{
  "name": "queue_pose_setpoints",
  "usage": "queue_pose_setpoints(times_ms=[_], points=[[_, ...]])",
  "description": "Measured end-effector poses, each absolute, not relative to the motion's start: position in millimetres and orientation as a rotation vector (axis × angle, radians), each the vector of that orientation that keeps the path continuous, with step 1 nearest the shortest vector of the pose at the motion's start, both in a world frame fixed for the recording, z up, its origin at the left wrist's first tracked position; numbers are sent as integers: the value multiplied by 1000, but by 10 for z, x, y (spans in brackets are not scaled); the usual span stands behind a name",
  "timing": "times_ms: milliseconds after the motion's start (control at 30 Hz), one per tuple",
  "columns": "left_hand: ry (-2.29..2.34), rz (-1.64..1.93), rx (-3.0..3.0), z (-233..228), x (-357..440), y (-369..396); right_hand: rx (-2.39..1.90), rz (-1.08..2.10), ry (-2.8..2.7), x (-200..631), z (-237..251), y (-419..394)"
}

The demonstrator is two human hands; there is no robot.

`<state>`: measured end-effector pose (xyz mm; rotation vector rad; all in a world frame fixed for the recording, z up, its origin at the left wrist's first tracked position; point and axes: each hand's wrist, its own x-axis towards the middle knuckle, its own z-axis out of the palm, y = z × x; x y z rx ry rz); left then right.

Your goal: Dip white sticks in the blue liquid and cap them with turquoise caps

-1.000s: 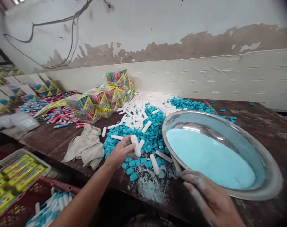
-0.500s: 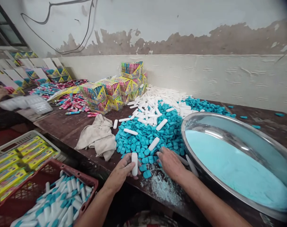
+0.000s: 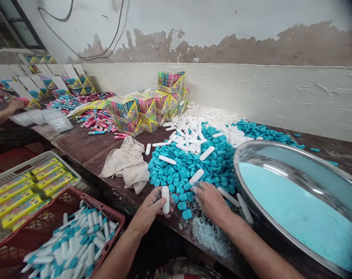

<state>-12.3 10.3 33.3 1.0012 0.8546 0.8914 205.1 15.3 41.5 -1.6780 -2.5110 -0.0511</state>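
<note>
My left hand (image 3: 151,208) is closed around a white plastic tube (image 3: 165,200), held upright near the table's front edge. My right hand (image 3: 212,203) is at the front of a heap of blue caps (image 3: 180,159), its fingers curled in and pressed together. Whatever those fingertips pinch is hidden. A few loose blue caps (image 3: 187,214) lie between the hands, beside pale blue powder (image 3: 207,232) spilled on the wood. More white tubes (image 3: 190,135) lie on and behind the heap.
A steel basin (image 3: 239,155) of light blue powder stands at right. At lower left, a red crate (image 3: 117,217) holds capped tubes beside a pale crate (image 3: 48,155) of yellow boxes. A crumpled cloth (image 3: 126,164), packed display boxes (image 3: 146,106) and a person's arm (image 3: 4,112) lie further left.
The view has swung slightly left, so the table's contents sit further right in the picture. My left hand keeps the white tube upright; my right hand's fingers look more drawn in at the caps.
</note>
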Motion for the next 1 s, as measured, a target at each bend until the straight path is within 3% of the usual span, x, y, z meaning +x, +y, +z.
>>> queue_pose_setpoints(times_ms=[333, 633, 833, 1000], points=[[890, 913, 993, 320, -222, 32, -1575, 45, -2574, 1848, 399, 239], [833, 901, 999, 296, -184, 18, -1572, 388, -2337, 2110, 304, 188], [857, 918, 993, 298, -211, 10, -1577, 14, -2413, 1969, 420, 136], [872, 937, 991, 286, -227, -16, -1437, 47, -2646, 1613, 447, 194]])
